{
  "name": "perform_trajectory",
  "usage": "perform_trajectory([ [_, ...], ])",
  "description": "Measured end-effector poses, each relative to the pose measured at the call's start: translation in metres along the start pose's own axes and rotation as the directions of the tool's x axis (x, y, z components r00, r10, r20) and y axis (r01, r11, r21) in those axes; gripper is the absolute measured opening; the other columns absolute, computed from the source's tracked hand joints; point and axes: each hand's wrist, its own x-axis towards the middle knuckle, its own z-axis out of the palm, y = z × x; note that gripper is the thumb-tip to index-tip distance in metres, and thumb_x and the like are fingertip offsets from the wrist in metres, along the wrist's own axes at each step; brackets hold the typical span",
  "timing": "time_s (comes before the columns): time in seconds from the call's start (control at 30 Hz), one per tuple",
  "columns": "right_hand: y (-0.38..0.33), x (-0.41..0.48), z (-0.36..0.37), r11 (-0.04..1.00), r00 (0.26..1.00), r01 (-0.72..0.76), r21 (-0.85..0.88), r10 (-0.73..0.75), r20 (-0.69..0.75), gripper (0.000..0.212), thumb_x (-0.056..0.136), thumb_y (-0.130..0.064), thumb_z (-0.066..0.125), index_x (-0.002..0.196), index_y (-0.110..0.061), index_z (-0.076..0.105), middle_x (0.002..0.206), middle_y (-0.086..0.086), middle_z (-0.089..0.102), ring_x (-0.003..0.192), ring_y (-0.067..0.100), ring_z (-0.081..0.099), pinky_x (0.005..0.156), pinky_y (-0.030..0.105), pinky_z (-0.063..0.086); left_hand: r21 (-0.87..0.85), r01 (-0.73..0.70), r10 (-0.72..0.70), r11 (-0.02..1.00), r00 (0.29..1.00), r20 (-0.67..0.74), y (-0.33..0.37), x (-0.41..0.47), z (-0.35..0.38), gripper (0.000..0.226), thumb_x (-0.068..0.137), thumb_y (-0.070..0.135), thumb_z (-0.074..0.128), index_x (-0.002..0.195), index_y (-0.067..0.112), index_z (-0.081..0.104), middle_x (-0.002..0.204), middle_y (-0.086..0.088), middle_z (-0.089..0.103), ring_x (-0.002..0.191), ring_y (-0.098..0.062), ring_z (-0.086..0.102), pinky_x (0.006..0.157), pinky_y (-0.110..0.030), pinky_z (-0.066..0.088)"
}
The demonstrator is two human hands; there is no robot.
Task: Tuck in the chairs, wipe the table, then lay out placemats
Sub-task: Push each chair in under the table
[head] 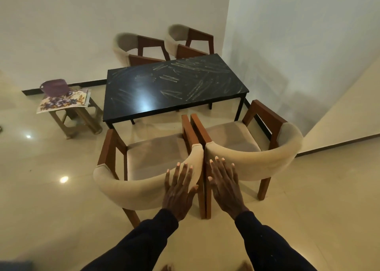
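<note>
Left hand (pixel 179 186) and right hand (pixel 225 185), fingers straight and spread, lie flat against the padded backs of the left armchair (pixel 131 190) and right armchair (pixel 267 157), side by side, short of the smeared black table (pixel 144 97); pushing their inner ends could swivel them into its legs.

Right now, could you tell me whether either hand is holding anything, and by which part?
Nothing is gripped: the left hand lies flat against the left chair backrest, and the right hand against the right chair backrest.
</note>
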Motion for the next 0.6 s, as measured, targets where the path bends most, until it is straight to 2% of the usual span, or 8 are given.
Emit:
perform_trajectory([
  [0.1, 0.044, 0.001, -0.025, 0.999, 1.000, 0.017, 0.040, -0.016, -0.025, 0.062, 0.116, -0.049, 0.016, 0.168, -0.018, 0.032, 0.175, 0.005, 0.026, 0.165, 0.027, 0.014, 0.131, 0.062, 0.007, 0.012, 0.000, 0.000, 1.000, 1.000, -0.021, 0.047, 0.028, 0.011, 0.064, 0.114, 0.049, 0.024, 0.171, 0.025, 0.010, 0.178, -0.005, 0.009, 0.164, -0.031, 0.008, 0.127, -0.068, 0.016],
  [0.17, 0.081, -0.003, -0.046, 0.999, 1.000, 0.004, 0.032, -0.003, -0.022, 0.060, 0.116, -0.046, 0.021, 0.168, -0.019, 0.030, 0.175, 0.005, 0.027, 0.165, 0.027, 0.016, 0.130, 0.065, 0.014, 0.034, -0.013, 0.014, 0.999, 0.999, -0.031, 0.088, 0.047, 0.021, 0.064, 0.114, 0.050, 0.023, 0.171, 0.023, 0.012, 0.179, -0.005, 0.008, 0.165, -0.030, 0.004, 0.129, -0.066, 0.010],
  [0.23, 0.118, -0.007, -0.069, 0.999, 1.000, -0.023, 0.049, 0.024, -0.019, 0.059, 0.114, -0.043, 0.029, 0.169, -0.021, 0.026, 0.177, 0.004, 0.022, 0.165, 0.025, 0.013, 0.131, 0.063, 0.013, 0.039, -0.012, 0.013, 0.999, 1.000, -0.018, 0.129, 0.068, 0.030, 0.066, 0.114, 0.053, 0.018, 0.171, 0.020, 0.015, 0.179, -0.004, 0.005, 0.165, -0.027, -0.002, 0.131, -0.063, 0.002],
  [0.33, 0.169, -0.014, -0.104, 1.000, 0.998, 0.011, 0.028, -0.009, -0.070, 0.058, 0.113, -0.039, 0.038, 0.167, -0.020, 0.031, 0.175, 0.007, 0.026, 0.164, 0.028, 0.019, 0.131, 0.060, 0.011, 0.002, 0.003, -0.003, 1.000, 1.000, -0.012, 0.184, 0.099, 0.045, 0.067, 0.113, 0.056, 0.021, 0.170, 0.021, 0.016, 0.178, -0.006, 0.009, 0.165, -0.027, 0.001, 0.131, -0.064, 0.007],
  [0.43, 0.222, -0.011, -0.130, 1.000, 0.998, 0.002, 0.007, -0.002, -0.056, 0.056, 0.113, -0.042, 0.037, 0.165, -0.019, 0.037, 0.174, 0.007, 0.031, 0.162, 0.029, 0.023, 0.131, 0.061, 0.014, -0.027, -0.039, 0.038, 0.999, 0.999, -0.037, 0.233, 0.134, 0.056, 0.067, 0.111, 0.055, 0.029, 0.169, 0.021, 0.022, 0.177, -0.008, 0.016, 0.164, -0.030, 0.012, 0.131, -0.060, 0.006],
  [0.5, 0.255, -0.007, -0.140, 1.000, 0.999, -0.008, -0.013, 0.007, -0.036, 0.057, 0.114, -0.044, 0.034, 0.165, -0.020, 0.037, 0.174, 0.007, 0.031, 0.163, 0.028, 0.023, 0.130, 0.063, 0.018, 0.000, -0.048, 0.048, 0.999, 0.997, -0.052, 0.261, 0.158, 0.065, 0.068, 0.111, 0.055, 0.030, 0.168, 0.020, 0.025, 0.178, -0.007, 0.016, 0.164, -0.030, 0.012, 0.131, -0.058, 0.002],
  [0.6, 0.296, 0.011, -0.156, 1.000, 0.999, -0.008, -0.024, 0.007, -0.036, 0.057, 0.113, -0.044, 0.034, 0.163, -0.017, 0.040, 0.172, 0.009, 0.035, 0.162, 0.031, 0.026, 0.129, 0.065, 0.020, 0.052, -0.066, 0.068, 0.996, 0.997, -0.039, 0.290, 0.197, 0.076, 0.068, 0.111, 0.056, 0.031, 0.168, 0.018, 0.028, 0.177, -0.009, 0.016, 0.165, -0.029, 0.010, 0.130, -0.064, 0.012],
])
